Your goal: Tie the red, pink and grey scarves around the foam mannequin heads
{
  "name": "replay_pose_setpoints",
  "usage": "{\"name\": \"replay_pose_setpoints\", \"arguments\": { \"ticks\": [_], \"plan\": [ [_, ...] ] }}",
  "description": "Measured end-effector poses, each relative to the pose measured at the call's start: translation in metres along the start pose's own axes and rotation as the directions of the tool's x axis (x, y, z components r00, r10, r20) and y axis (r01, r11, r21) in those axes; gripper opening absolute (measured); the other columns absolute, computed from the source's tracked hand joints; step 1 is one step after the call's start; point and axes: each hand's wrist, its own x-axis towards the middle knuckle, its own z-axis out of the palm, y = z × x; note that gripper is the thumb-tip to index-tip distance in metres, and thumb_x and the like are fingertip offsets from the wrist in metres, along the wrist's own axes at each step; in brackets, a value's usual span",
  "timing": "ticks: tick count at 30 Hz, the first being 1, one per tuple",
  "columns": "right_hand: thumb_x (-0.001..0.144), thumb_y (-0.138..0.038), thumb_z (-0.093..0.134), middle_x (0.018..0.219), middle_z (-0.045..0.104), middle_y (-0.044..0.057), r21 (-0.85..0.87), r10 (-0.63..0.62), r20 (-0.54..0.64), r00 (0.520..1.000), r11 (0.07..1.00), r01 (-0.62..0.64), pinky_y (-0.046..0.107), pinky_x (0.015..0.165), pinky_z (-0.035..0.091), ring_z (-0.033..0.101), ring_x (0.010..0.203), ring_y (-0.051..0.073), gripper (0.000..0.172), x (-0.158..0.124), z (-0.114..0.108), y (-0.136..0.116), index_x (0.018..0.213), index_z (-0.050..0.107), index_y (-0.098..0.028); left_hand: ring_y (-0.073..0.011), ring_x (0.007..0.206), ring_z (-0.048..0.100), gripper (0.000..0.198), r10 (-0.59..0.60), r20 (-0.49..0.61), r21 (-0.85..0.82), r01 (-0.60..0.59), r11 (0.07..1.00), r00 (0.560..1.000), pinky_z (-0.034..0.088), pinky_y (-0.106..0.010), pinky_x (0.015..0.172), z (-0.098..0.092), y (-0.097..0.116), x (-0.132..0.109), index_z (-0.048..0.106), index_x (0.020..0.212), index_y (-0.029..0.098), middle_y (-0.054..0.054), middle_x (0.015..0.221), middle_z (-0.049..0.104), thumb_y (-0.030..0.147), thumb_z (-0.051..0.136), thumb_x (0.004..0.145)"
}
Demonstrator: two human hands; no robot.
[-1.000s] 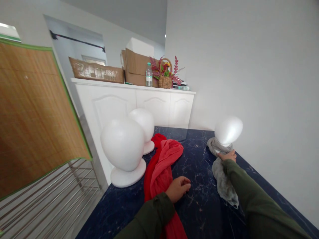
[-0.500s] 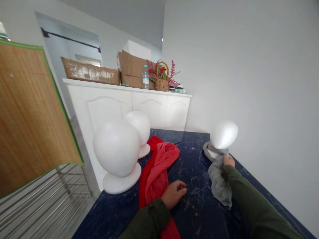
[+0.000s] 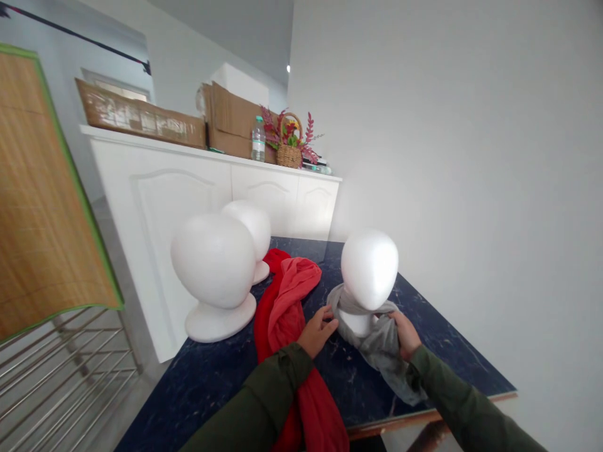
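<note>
A white mannequin head (image 3: 370,267) stands upright on the dark blue marbled table, with a grey scarf (image 3: 372,351) looped around its neck and base. The scarf's loose end trails toward the table's front right edge. My right hand (image 3: 406,335) is closed on the scarf at the right of the neck. Beside the loop's left side is my left hand (image 3: 320,331), its fingers apart and lightly bent, holding nothing. Two more white mannequin heads, a near one (image 3: 214,260) and a far one (image 3: 254,226), stand bare at the left. Red scarves (image 3: 294,301) lie lengthwise between them and my left hand.
A metal rack (image 3: 70,370) with a bamboo mat (image 3: 51,188) stands at the far left. Behind the table, a white cabinet (image 3: 183,188) carries cardboard boxes (image 3: 235,119), a water bottle (image 3: 258,139) and a flower basket (image 3: 289,154). The wall rises at the right.
The view has shifted right. The right-hand mannequin head and grey scarf sit closer to me. My left hand has moved from by the red scarves to the grey scarf's left side.
</note>
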Motion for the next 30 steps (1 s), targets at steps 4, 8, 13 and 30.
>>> {"name": "replay_pose_setpoints", "arguments": {
  "ticks": [4, 8, 13, 30],
  "plan": [
    [0.063, -0.034, 0.053, 0.068, 0.064, 0.002, 0.404, 0.315, 0.193, 0.929, 0.837, -0.368, 0.032, 0.07, 0.045, 0.059, 0.071, 0.02, 0.024, -0.048, 0.011, -0.021, 0.076, 0.062, -0.017, -0.017, 0.076, 0.052, 0.062, 0.097, -0.082, 0.181, -0.081, 0.98, 0.992, 0.042, -0.032, 0.071, 0.003, -0.004, -0.004, 0.038, 0.12, 0.014, -0.013, 0.112, 0.048, 0.035, 0.059, 0.065],
    [0.065, -0.036, 0.054, 0.067, 0.064, 0.005, 0.444, 0.51, 0.357, 0.783, 0.645, -0.622, 0.034, 0.071, 0.045, 0.06, 0.074, 0.022, 0.025, -0.07, 0.015, -0.033, 0.077, 0.062, -0.016, -0.0127, 0.06, 0.049, 0.047, 0.06, -0.08, 0.239, -0.039, 0.97, 0.995, 0.04, -0.027, 0.06, 0.004, -0.01, -0.003, 0.048, 0.107, 0.014, -0.005, 0.087, 0.054, 0.018, 0.057, 0.06],
    [0.068, -0.04, 0.053, 0.086, 0.064, 0.008, 0.374, 0.387, 0.35, 0.853, 0.777, -0.506, 0.036, 0.078, 0.044, 0.058, 0.087, 0.023, 0.041, -0.096, 0.026, -0.034, 0.101, 0.054, -0.015, -0.0125, 0.06, 0.048, 0.023, 0.059, -0.088, 0.22, -0.038, 0.975, 0.994, 0.038, -0.026, 0.06, 0.006, -0.007, -0.002, 0.053, 0.09, 0.015, 0.001, 0.068, 0.051, 0.018, 0.049, 0.067],
    [0.069, -0.031, 0.053, 0.116, 0.048, 0.007, -0.587, -0.222, 0.461, 0.859, 0.649, 0.483, 0.039, 0.093, 0.028, 0.039, 0.109, 0.026, 0.026, -0.153, 0.074, -0.036, 0.092, 0.063, -0.025, -0.0183, 0.077, 0.045, 0.023, 0.112, -0.074, 0.224, -0.093, 0.97, 0.991, 0.036, -0.032, 0.077, 0.019, 0.009, -0.02, 0.042, 0.052, 0.018, -0.002, 0.071, 0.042, 0.022, 0.065, 0.056]
  ]
}}
